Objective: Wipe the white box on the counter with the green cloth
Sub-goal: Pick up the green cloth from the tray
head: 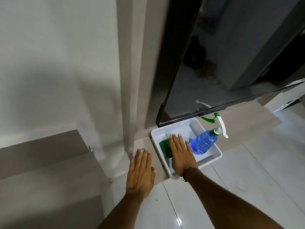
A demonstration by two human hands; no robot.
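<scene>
A white box, an open shallow tray, sits on the pale surface below a dark glossy panel. Inside it lies a folded green cloth on the left side. My right hand is stretched flat over the box, fingers together and extended, covering the cloth's right part; I cannot tell whether it touches the cloth. A blue spray bottle with a white and green trigger lies tilted in the box's right half. My left hand hovers flat, palm down, left of the box and holds nothing.
A dark reflective panel overhangs the box's far corner. A grey pillar and white wall stand to the left. A grey step lies at lower left. Glossy white tiles spread right and toward me.
</scene>
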